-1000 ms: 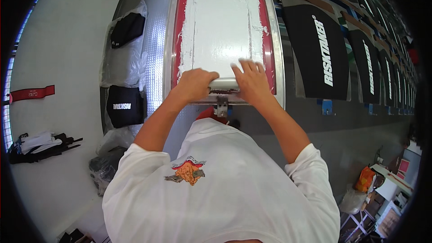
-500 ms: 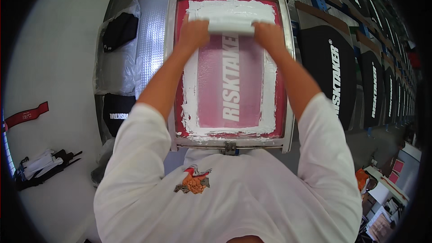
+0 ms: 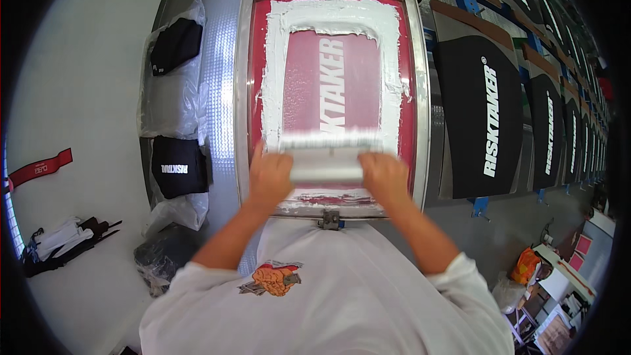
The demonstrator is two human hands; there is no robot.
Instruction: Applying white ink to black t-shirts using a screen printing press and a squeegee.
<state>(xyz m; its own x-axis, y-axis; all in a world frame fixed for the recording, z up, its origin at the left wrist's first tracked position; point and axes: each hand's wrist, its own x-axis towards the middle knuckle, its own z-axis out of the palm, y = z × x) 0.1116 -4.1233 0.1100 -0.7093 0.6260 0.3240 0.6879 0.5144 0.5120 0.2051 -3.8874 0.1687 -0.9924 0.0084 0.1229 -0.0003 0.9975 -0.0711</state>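
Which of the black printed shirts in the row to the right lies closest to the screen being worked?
The first black shirt, directly beside the screen frame on its right. The others trail off toward the far right edge, each farther away.

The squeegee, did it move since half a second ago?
Yes. The squeegee, held by the left hand and right hand, came from the far end of the screen frame toward the near end.

Both forearms come up from the lower edge, angled inward, elbows bent and spread wide. The left hand (image 3: 268, 177) is curled tight, knuckles up, fingers wrapped forward. The right hand (image 3: 386, 176) mirrors it, level with the left, a clear gap between them. Both are blurred, wrists straight and in line with the forearms, white sleeves at the upper arms.
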